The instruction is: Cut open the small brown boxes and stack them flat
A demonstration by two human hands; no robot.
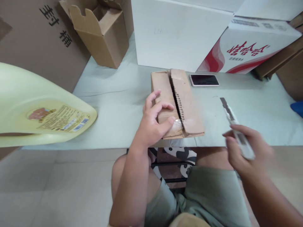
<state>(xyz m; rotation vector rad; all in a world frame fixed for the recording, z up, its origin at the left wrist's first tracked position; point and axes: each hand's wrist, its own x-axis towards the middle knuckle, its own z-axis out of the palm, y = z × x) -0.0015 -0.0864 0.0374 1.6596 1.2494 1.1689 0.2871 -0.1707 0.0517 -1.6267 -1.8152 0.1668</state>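
A small brown cardboard box [189,101] lies near the table's front edge, with a dark, ragged slit between its top flaps. My left hand [153,121] grips its left part, bent fingers and thumb pressing on the top; some fingers are hidden. Clear tape [177,125] shows by the thumb. To the right of the box and apart from it, my right hand [248,151] is closed around a white utility knife [241,138]. The knife's blade is out and points away from me. Slight motion blur softens the right hand.
A phone [204,80] lies behind the box on the pale table cover [113,104]. Large white cartons [170,37] and an open brown box [104,41] stand at the back. A yellow jug [42,104] is at left, a blue item [297,108] at right.
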